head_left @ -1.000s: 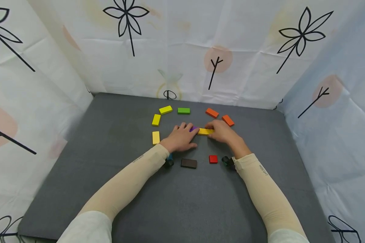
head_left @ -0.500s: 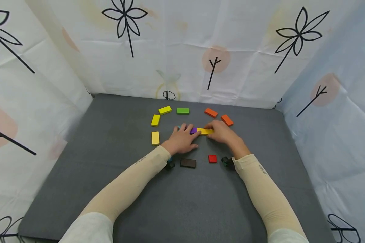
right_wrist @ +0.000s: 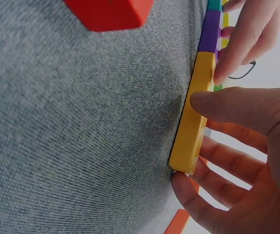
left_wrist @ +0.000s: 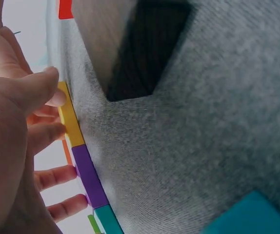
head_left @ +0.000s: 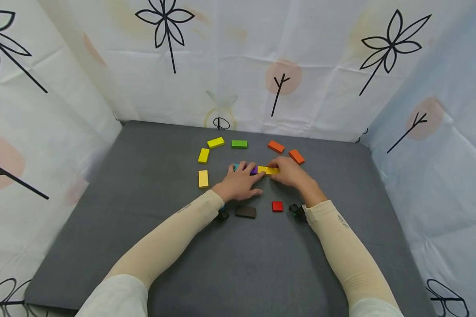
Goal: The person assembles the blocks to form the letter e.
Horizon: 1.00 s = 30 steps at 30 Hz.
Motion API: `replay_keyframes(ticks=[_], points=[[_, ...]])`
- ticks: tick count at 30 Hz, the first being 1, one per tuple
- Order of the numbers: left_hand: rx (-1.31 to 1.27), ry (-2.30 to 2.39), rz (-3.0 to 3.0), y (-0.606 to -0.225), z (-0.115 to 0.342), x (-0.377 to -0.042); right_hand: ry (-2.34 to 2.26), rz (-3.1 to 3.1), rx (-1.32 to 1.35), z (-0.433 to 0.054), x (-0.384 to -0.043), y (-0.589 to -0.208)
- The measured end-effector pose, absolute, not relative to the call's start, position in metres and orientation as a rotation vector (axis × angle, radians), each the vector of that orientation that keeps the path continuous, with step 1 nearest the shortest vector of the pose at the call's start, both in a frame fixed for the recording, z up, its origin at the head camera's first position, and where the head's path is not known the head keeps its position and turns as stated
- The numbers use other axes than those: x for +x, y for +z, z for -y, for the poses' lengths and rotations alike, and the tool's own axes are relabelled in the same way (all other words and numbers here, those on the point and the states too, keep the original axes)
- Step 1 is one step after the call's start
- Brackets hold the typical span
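Note:
A teal block [left_wrist: 108, 220], a purple block [left_wrist: 89, 176] and an amber-yellow block [right_wrist: 192, 122] lie end to end in a row. My left hand [head_left: 239, 182] is spread over the teal and purple ones, its fingertips along their far side and the index finger at the near end of the yellow one. With my right hand [head_left: 290, 171] I pinch the yellow block, thumb on the near face and fingers behind it and at its right end. In the head view, my left fingers hide much of the teal and purple blocks.
Around the row on the grey table [head_left: 238, 264] lie several yellow blocks [head_left: 203, 156], a green block [head_left: 239, 144], two orange blocks [head_left: 276, 147], a red block [head_left: 277, 206] and a dark brown block [head_left: 245, 212]. A blue block [left_wrist: 252, 217] lies near my left wrist.
My left hand has shifted slightly to the right, and its fingers have spread so that teal and more purple show between them. The right hand stays on the yellow block.

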State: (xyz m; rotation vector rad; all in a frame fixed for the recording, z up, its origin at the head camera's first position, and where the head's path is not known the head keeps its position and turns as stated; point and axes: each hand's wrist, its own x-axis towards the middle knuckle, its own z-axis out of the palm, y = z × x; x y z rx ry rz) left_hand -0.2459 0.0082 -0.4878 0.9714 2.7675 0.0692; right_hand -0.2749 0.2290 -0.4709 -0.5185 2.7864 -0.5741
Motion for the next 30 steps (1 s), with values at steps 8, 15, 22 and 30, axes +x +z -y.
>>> replay_keyframes(ticks=[8,15,22,30], points=[[0.922,0.101,-2.764,-0.491,-0.012,-0.245,-0.57,-2.783,-0.508,-0.227,-0.275,-0.472],[0.886,0.138,-2.751,-0.493,-0.012,-0.243,-0.62,-2.781,-0.51,-0.229,-0.272,-0.471],[0.869,0.12,-2.733,-0.492,-0.012,-0.245,-0.726,-2.797,-0.475,-0.247,-0.274,-0.464],[0.862,0.138,-2.732,-0.497,-0.012,-0.246,-0.74,-2.855,-0.322,-0.277,-0.284,-0.438]])
